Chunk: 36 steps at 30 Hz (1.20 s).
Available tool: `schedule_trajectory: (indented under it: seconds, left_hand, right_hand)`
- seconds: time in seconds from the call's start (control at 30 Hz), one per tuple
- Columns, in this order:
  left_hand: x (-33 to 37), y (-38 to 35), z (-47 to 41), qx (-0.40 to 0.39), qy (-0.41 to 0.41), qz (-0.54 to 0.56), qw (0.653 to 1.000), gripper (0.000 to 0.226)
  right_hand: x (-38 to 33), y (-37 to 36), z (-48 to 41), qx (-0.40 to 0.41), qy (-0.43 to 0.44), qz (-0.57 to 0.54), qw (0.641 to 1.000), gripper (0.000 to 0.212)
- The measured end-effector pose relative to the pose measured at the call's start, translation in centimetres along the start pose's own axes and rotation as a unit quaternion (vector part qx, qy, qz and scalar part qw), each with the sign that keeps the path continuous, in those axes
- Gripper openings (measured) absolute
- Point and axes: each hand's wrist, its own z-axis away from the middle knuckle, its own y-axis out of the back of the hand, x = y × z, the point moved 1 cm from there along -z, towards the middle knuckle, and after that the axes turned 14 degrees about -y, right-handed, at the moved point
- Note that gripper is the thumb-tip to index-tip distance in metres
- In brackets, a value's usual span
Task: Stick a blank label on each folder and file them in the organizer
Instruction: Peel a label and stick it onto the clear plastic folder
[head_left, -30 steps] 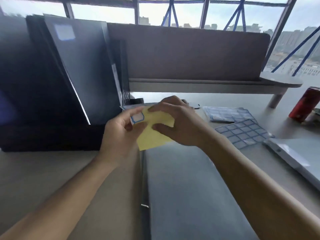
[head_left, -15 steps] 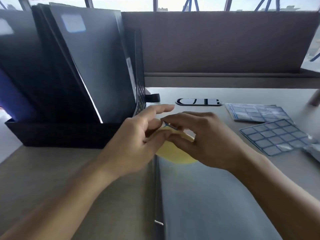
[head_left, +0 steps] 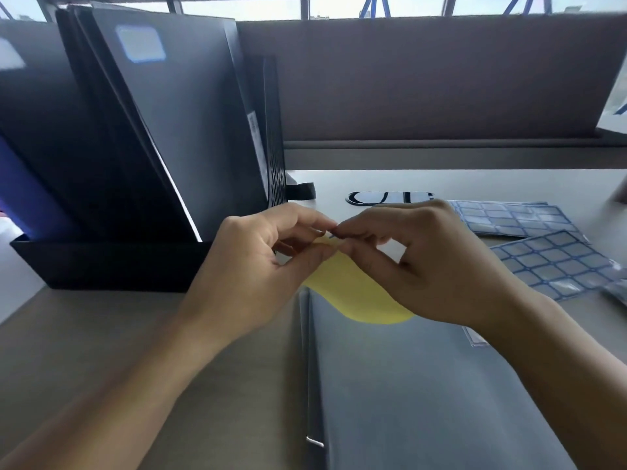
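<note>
A dark grey folder [head_left: 424,395] lies flat on the desk in front of me. Above its top edge my left hand [head_left: 258,266] pinches a yellow backing sheet [head_left: 349,286] that curls down onto the folder. My right hand [head_left: 417,262] pinches a small blue-edged label [head_left: 333,235] at the sheet's top corner, fingertips meeting those of the left hand. The black organizer [head_left: 112,266] stands at the left with several dark folders [head_left: 190,137] leaning in it; the front one bears a blue-edged blank label [head_left: 140,43].
Two sheets of blue-edged labels [head_left: 549,262] lie on the desk at the right. A black oval object [head_left: 390,197] rests beyond my hands. A brown divider panel [head_left: 424,79] closes off the back of the desk.
My view has tilted down and moved closer. The yellow sheet has dropped from upright to curling over the folder, and my fingertips have closed together on the label at its corner.
</note>
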Motion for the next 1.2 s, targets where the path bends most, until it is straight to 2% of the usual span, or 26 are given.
schedule_trajectory:
  seconds: [0.27,0.4,0.53,0.63,0.93,1.03,1.13,1.2]
  left_hand:
    - [0.4,0.4,-0.1,-0.007,-0.006,-0.001,1.0,0.027]
    - [0.9,0.4,-0.1,-0.004,0.016,0.085,0.996,0.032]
    - [1.0,0.2,-0.2,-0.019,0.053,0.182,0.982,0.035]
    - [0.8,0.3,-0.3,-0.001,0.081,0.228,0.97,0.037]
    - [0.8,0.0,-0.3,0.03,0.105,0.241,0.964,0.036]
    - [0.7,0.0,-0.3,0.031,0.106,0.25,0.962,0.038]
    - [0.5,0.2,-0.4,0.026,0.104,0.27,0.957,0.037]
    - [0.5,0.3,-0.4,0.024,0.108,0.298,0.948,0.036]
  right_hand:
    - [-0.9,0.4,0.1,-0.001,-0.017,0.006,1.0,0.013]
    - [-1.6,0.9,0.3,0.015,-0.021,-0.007,1.0,0.011]
    - [-1.8,1.0,0.3,0.014,-0.031,-0.014,0.999,0.013]
    - [-1.9,0.8,0.3,0.01,-0.022,-0.001,1.0,0.016]
    - [-1.9,0.6,0.5,-0.007,-0.041,-0.017,0.999,0.017]
    - [-1.6,0.8,0.5,-0.033,-0.076,-0.062,0.995,0.019]
    - [-1.4,1.5,0.3,-0.127,-0.144,-0.23,0.954,0.025]
    - [-1.2,2.2,0.2,-0.171,-0.144,-0.268,0.937,0.031]
